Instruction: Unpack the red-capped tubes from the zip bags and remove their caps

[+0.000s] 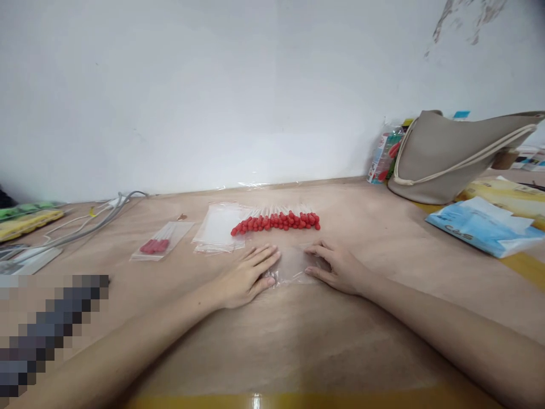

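I'm on the head view, and here's the clear bag, lying flat on the counter between my two hands. My left grip is spread, thumb away from the long straight fingers, tips along the bag's left edge; my right grip is curled but loose, thumb and forefinger apart at the opposite edge, and neither is pinching. That's the first risk: with no pinch, the thin film could skate or crease if one side pushes harder than the other. I can't make out the bag's mouth, so working at the wrong edge looks easy to do. Just beyond both grips lie the red-tipped sticks in a crowded row; a careless forward sweep of knuckles would scatter them, and round heads like those may well roll. Farther out past the left grip sits a stack of flat bags, their layers askew, so a sleeve-less wrist brushing it could fan them out. Left of that, the filled bag is well clear of either grip.
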A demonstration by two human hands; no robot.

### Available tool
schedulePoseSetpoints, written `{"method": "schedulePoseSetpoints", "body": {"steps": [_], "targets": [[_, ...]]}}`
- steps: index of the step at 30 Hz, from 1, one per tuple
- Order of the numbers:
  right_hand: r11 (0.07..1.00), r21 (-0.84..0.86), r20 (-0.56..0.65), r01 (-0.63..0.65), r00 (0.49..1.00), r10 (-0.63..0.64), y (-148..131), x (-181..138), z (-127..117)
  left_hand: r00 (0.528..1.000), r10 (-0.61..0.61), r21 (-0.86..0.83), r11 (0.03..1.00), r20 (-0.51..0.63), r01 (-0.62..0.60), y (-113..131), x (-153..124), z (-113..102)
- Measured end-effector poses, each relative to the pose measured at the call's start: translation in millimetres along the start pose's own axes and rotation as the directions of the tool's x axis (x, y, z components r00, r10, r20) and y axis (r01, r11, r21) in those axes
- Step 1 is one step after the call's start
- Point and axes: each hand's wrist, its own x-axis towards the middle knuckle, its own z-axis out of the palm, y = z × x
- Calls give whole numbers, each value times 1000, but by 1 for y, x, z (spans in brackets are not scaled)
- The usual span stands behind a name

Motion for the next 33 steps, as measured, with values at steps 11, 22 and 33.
{"method": "schedulePoseSetpoints", "body": {"steps": [11, 22, 33], "targets": [[991, -125, 234, 37, 972, -6, 15, -5, -9, 993, -101, -6, 995, 67, 101, -5, -9, 1], [980, 0, 269, 199, 944, -192, -4, 0, -8, 967, -248, -423, 883, -52, 203, -4, 1, 3], [997, 50, 182, 54, 981, -62, 1, -6, -8, 937, -344, -486, 829, -57, 275, -40, -18, -62]]}}
